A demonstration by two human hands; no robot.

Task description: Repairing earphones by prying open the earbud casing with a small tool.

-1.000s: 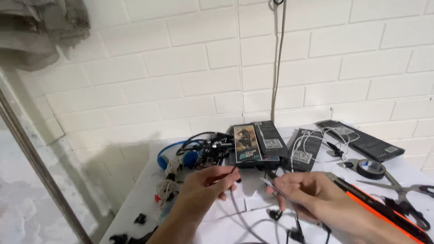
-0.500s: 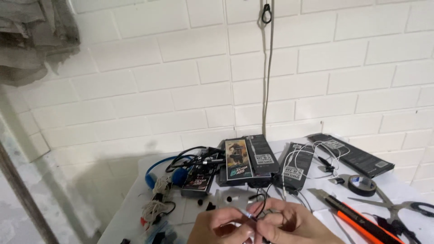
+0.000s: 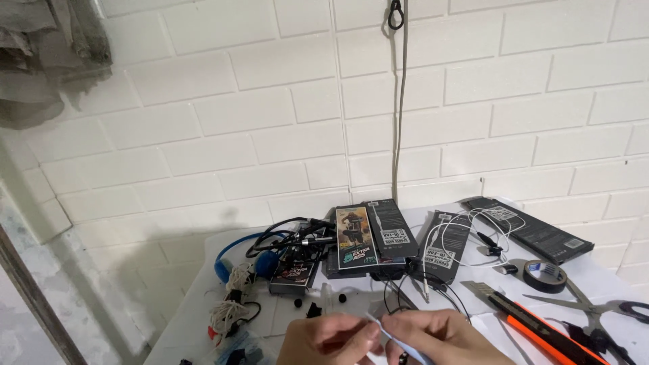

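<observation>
Fingertips of the left hand [image 3: 329, 340] and right hand [image 3: 443, 336] meet, pinched together on a thin pale strip [image 3: 380, 329]; beyond them lie flat glossy dark retail boxes [image 3: 368, 236], one holding coiled white earphones [image 3: 454, 233].

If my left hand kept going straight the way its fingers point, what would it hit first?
The left hand points rightward and already meets the right hand, both pinching a thin white piece; depth between the fingertips is unclear.
</observation>
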